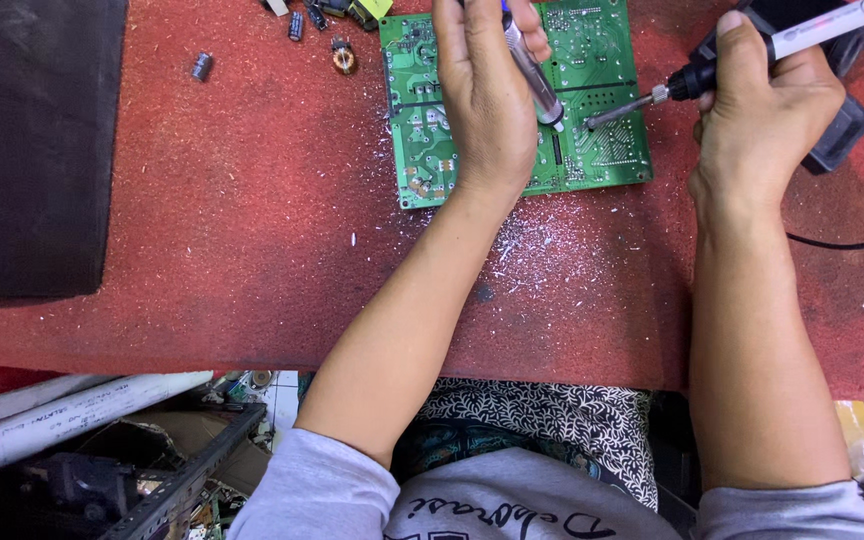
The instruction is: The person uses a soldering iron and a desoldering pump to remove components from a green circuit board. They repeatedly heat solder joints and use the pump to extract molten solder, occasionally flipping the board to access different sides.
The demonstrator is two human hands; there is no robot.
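A: Where's the green circuit board [512, 100]?
B: Flat on the red mat [232, 230]. Left hand [487, 95] fingers clamped on a desoldering pump [535, 75], right hand [762, 110] gripping the soldering iron [712, 70], both tips on the board.

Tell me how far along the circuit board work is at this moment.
Done, by the look of it: loose parts lie off the board's top left corner, and pale flecks dust the red mat. In hand: the left hand aims a metal pump tool and the right hand a soldering iron at one spot on the green circuit board. How much remains cannot be told.
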